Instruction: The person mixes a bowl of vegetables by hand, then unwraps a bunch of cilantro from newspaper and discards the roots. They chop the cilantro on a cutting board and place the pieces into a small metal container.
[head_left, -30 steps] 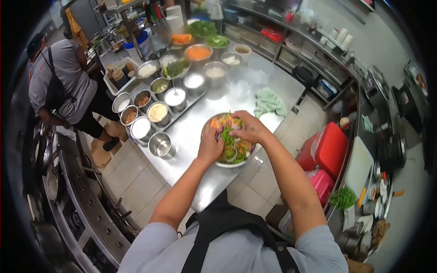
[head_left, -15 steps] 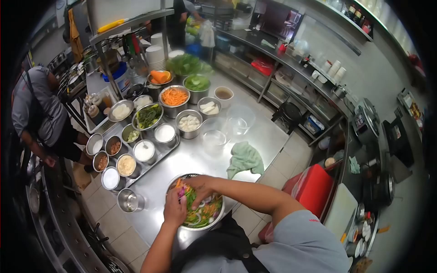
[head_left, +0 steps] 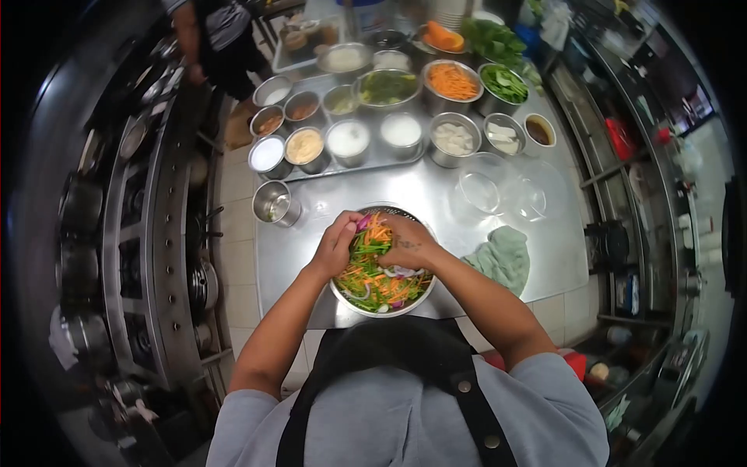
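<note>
A metal colander (head_left: 433, 289) with small holes near its far rim stands at the near edge of the steel table. It holds mixed cut vegetables (head_left: 372, 274): orange carrot strips, green pieces, pale onion rings and purple bits. My left hand (head_left: 339, 243) curls round the left side of the heap, its fingers partly in the vegetables. From the right, my right hand (head_left: 406, 240) presses into the same heap, with its fingertips buried. A clump of vegetables rises between the two hands.
Left of the colander stands a small metal cup (head_left: 276, 204). A green cloth (head_left: 502, 258) and clear plastic bowls (head_left: 481, 191) lie to the right. Several containers of ingredients, including carrot strips (head_left: 453, 81), line the back. A stove (head_left: 159, 233) runs along the left, where another person (head_left: 222, 47) stands.
My view has turned left and tilted down, so the table now sits squarely before me. Both hands remain in the vegetables, with a clump now raised between them.
</note>
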`<state>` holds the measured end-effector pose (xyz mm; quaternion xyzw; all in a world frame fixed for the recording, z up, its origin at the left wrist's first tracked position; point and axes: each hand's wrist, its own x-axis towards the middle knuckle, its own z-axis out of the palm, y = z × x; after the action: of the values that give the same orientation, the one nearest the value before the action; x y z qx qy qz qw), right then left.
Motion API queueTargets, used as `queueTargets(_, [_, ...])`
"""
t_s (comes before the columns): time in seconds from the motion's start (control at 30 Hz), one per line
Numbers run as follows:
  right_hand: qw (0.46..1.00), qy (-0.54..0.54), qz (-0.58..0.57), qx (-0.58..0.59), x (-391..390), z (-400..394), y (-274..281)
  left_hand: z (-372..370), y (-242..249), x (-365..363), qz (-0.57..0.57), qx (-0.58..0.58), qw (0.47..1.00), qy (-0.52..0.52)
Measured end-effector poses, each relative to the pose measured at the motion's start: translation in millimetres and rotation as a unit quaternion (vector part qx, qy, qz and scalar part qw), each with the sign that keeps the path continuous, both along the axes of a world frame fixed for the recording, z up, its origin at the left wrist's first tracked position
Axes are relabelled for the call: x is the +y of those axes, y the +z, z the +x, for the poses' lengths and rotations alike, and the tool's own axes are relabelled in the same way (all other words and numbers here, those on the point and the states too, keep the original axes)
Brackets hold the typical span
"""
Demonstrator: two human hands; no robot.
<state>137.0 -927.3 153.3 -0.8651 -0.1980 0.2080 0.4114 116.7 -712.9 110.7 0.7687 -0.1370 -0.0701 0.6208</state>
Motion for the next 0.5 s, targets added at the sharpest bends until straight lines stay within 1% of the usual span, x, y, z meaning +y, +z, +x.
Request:
queueTargets(0.03, [1.000,0.011,-0.001,-0.002,-0.9,-2.7,8.2,0.8,5.1,-4.7,-0.025,0.010,0.999,0.020])
queueTargets(0.07, [0.997,0.021,-0.035,-0.073,-4.0,-5.4,14.1,5.6,0.4,-9.7,-0.026,0.007,0.999,0.031])
queueTargets(0.1, [0.987,0.032,-0.067,-0.141,-4.5,-10.6,20.0,8.2,-6.9,-13.0,-0.116,0.088,0.989,0.026])
queueTargets(0.13, [0.987,0.043,-0.068,-0.141,-3.8,-17.1,30.0,8.9,-13.7,-14.8,-0.207,0.167,0.964,0.021])
queueTargets(0.2, [0.981,0.109,-0.059,-0.152,-2.4,-25.6,46.5,7.9,-14.6,-18.1,-0.221,0.179,0.959,0.014])
queueTargets(0.23, [0.980,0.115,-0.059,-0.154,-4.4,-25.9,45.5,6.2,-11.1,-21.9,-0.231,0.183,0.955,0.013])
queueTargets(0.3, [0.971,0.184,0.027,-0.149,-10.9,-21.7,45.2,1.6,-0.6,-21.1,-0.257,0.191,0.947,0.010])
queueTargets(0.33, [0.970,0.189,0.028,-0.151,-13.7,-15.6,46.1,-2.6,2.5,-20.9,-0.257,0.189,0.948,0.014])
queueTargets(0.4, [0.980,0.155,0.016,-0.121,-14.9,2.2,47.9,-14.1,7.5,-21.2,-0.193,0.088,0.975,0.066])
queueTargets(0.47, [0.984,0.149,-0.005,-0.102,-7.4,19.7,30.4,-29.4,16.8,-20.4,-0.193,0.093,0.974,0.075])
queueTargets(0.5, [0.977,0.196,0.023,-0.079,-3.6,27.6,14.6,-36.8,17.2,-22.3,-0.096,0.076,0.987,0.107])
